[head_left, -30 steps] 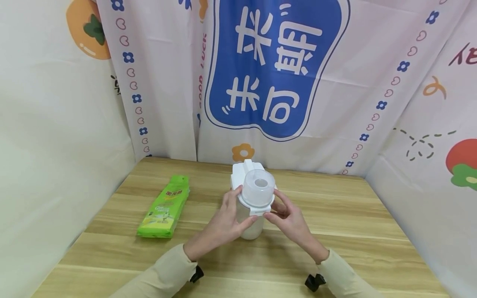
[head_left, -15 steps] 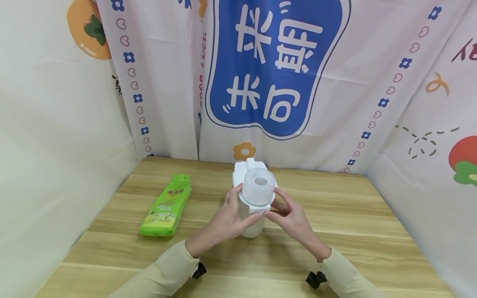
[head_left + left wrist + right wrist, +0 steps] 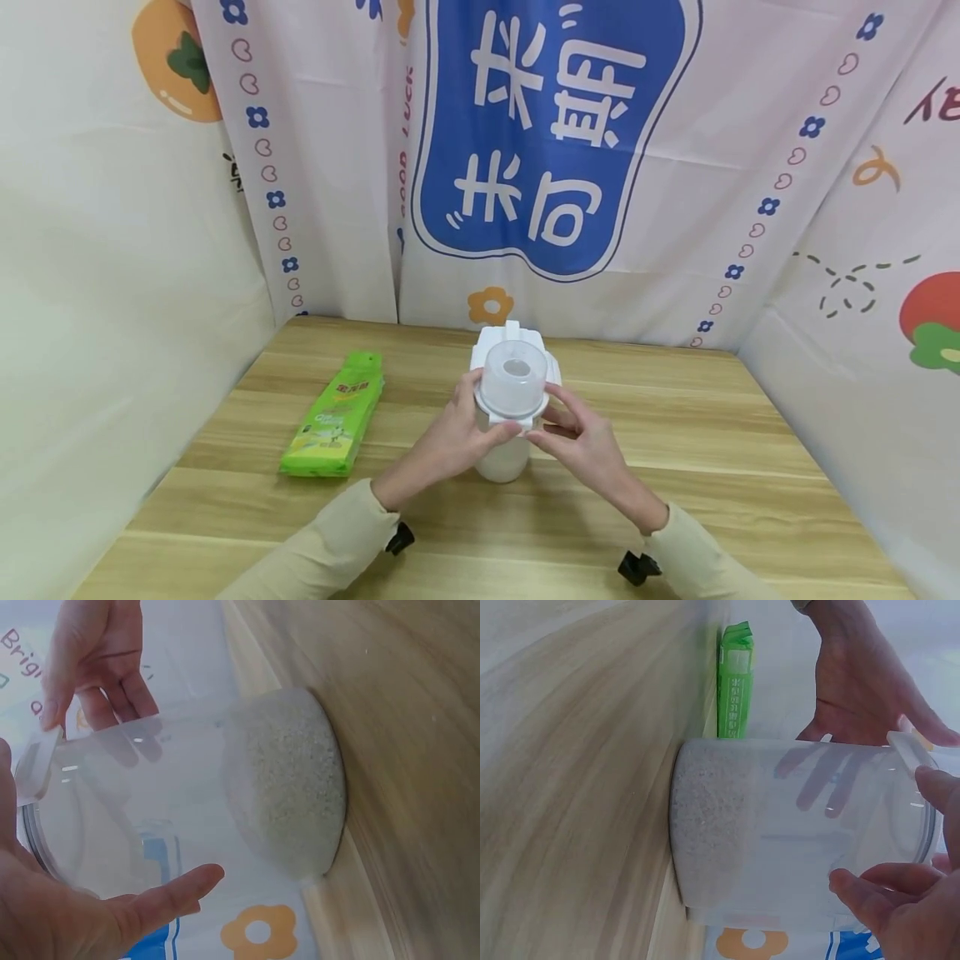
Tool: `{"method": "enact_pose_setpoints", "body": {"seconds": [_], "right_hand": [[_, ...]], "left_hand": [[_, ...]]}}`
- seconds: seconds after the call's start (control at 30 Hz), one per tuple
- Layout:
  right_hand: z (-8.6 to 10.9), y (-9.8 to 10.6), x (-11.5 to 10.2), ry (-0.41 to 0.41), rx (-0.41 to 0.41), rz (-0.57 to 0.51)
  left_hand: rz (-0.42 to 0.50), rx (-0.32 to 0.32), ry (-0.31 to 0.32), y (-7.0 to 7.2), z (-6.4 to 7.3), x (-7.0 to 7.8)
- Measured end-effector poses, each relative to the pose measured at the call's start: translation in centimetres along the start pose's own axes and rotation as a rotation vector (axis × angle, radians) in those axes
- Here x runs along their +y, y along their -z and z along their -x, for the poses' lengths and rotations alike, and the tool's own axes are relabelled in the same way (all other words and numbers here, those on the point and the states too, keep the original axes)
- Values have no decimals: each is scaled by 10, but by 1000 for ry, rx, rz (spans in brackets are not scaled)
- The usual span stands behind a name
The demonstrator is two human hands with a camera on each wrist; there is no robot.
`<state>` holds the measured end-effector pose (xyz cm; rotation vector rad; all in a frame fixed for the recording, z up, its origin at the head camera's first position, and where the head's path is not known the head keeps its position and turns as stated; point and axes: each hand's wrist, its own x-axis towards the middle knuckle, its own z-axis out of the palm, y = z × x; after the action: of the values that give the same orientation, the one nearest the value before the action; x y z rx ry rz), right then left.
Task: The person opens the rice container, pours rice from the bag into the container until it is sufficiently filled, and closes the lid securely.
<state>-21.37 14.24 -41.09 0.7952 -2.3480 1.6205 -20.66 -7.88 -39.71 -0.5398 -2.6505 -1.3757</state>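
Observation:
A clear storage container [image 3: 501,463] stands upright on the table, filled to roughly a third with rice-like white grains [image 3: 292,776]. Its white lid [image 3: 491,340] carries a clear cup [image 3: 514,377] on top. My left hand [image 3: 467,429] holds the container's left side near the rim, the thumb at the front latch [image 3: 909,752]. From the other side my right hand [image 3: 583,437] grips it, thumb tip at the same latch and fingers against the wall. Part of the container's upper body is hidden behind my hands in the head view.
A green packet [image 3: 333,417] with printed lettering lies on the wooden table [image 3: 675,467], left of the container. Printed white cloth [image 3: 337,208] hangs at the back and along both sides.
The container has turned slightly: the back of its lid has shifted right, while the cup and front latch have shifted left. Both hands keep their hold. The green packet stays put.

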Motion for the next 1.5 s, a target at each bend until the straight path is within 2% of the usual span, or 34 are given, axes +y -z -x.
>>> {"method": "enact_pose_setpoints", "body": {"seconds": [0.13,0.3,0.37,0.53,0.7,0.8,0.97,1.03,1.2,1.33,1.5], "right_hand": [[2,-3,-5,73,23,79],[2,-8,-9,202,44,146],[2,-8,-10,223,46,183],[4,-5,-9,284,26,259],[0,5,-12,325,-14,267],[-7,16,-19,277,-36,292],[-28,35,-26,73,-106,385],[-37,40,-25,22,-134,410],[-56,45,-15,-24,-162,427],[-69,47,-4,-69,-206,347],[-84,49,9,-110,-290,189]], "left_hand": [[20,-5,27,5,-2,-2],[26,-7,17,12,-4,-4],[15,-2,16,14,-5,-3],[-51,33,39,17,-8,4],[-122,68,81,22,-8,12],[-116,75,84,23,-7,15],[-94,98,48,21,-7,18],[-90,104,44,20,-7,18],[-76,115,38,17,-6,17],[-61,129,22,15,-6,16],[-44,143,8,14,-5,15]]}}
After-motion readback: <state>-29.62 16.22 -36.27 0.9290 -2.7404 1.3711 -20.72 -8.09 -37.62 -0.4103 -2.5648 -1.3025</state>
